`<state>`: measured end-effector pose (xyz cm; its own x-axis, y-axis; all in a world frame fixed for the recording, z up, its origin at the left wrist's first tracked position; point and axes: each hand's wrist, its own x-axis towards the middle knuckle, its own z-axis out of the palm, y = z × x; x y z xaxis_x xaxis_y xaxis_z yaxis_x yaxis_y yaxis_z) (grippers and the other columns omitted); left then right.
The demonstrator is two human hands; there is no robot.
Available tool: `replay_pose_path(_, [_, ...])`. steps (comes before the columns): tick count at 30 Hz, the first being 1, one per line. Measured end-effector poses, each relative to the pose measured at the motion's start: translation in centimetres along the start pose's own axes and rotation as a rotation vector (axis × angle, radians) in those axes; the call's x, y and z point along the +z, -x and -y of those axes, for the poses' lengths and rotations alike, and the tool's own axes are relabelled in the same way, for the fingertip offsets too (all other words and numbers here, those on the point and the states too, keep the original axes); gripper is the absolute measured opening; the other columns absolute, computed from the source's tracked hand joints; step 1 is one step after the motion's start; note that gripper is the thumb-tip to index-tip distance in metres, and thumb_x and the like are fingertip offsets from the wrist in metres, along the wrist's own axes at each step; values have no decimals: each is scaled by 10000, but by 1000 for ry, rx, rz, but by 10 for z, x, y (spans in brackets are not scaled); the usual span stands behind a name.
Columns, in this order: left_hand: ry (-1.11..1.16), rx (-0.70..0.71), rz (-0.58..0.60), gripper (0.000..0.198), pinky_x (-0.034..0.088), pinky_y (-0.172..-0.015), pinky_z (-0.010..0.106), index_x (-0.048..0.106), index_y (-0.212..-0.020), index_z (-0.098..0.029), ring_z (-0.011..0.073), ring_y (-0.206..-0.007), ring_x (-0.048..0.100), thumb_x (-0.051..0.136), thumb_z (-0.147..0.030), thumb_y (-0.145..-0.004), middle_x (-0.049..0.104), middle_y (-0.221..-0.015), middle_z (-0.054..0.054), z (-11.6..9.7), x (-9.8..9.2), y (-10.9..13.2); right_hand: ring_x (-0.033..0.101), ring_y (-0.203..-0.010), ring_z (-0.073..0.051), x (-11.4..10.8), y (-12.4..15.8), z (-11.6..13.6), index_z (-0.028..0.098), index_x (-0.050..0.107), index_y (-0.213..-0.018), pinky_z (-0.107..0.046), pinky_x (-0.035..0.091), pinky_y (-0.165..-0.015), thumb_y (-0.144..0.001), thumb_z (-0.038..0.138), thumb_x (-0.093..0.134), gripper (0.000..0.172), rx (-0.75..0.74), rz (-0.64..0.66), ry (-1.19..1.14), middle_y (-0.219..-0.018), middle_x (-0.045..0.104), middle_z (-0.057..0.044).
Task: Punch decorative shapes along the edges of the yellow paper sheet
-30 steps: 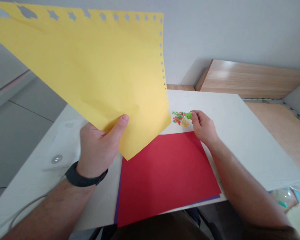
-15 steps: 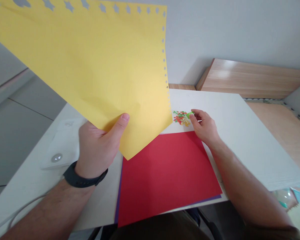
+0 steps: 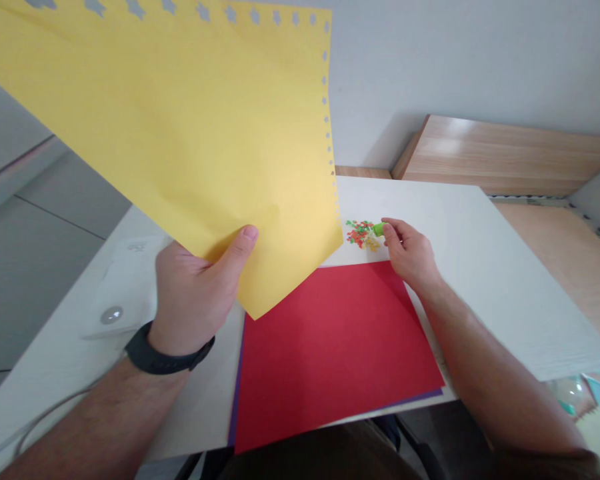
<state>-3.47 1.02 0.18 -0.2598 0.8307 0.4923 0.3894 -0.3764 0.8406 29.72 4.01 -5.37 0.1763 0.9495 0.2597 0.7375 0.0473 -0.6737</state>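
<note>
My left hand (image 3: pixel 197 293) holds up a yellow sheet of paper (image 3: pixel 220 133), thumb on its near face and the other fingers hidden behind. Star-shaped holes run along the sheet's top and right edges. In my right hand (image 3: pixel 410 250), pinched between thumb and fingers, is a small bright green paper punch (image 3: pixel 379 229), partly covered by the fingertips. Just left of it, a pile of tiny red, green and yellow paper cut-outs (image 3: pixel 361 235) lies on the white table (image 3: pixel 455 233). Below the yellow sheet, a red sheet (image 3: pixel 337 347) lies flat.
A purple sheet (image 3: pixel 235 407) peeks out from under the red one. On the left of the table sits a white device with a round silver knob (image 3: pixel 112 315), near a cable (image 3: pixel 55 407). A wooden panel (image 3: pixel 510 157) stands at the back right.
The green punch has turned slightly in my right hand and shows more of its body. The yellow sheet has barely shifted.
</note>
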Motion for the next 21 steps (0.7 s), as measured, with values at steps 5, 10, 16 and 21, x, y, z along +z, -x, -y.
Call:
replay_pose_path(5, [-20,3,-3,337,572,-1112,420,802,-1216,-233,286,-1247,722,818,-268,-881,792,-1281,57,0,0,0,697,-854,-244,-2,-3,-5,242,766,-1232,-384,540,-779,-1017,537,537,431,47,1,-46,-935,782,-79])
replay_pose_path(10, [-38,-4,-4,342,572,-1111,412,802,-1216,-236,287,-1259,716,820,-272,-876,794,-1275,49,-1,-1,1,617,-703,-177,0,-7,-1,233,786,-1074,-281,437,-563,-930,545,655,367,245,13,-415,-853,739,-42])
replay_pose_path(16, [-46,8,6,338,556,-1126,387,798,-1231,-234,271,-1278,705,804,-264,-895,786,-1294,56,-3,-1,0,567,-654,-133,-9,-8,11,213,743,-894,-245,346,-478,-852,503,774,295,456,136,-840,-879,706,-44])
replay_pose_path(21, [-44,2,0,340,564,-1123,417,796,-1226,-237,282,-1266,712,806,-271,-888,793,-1276,54,-3,0,0,572,-635,-143,-15,-8,11,222,720,-887,-258,369,-476,-860,500,769,283,493,202,-918,-851,710,-41])
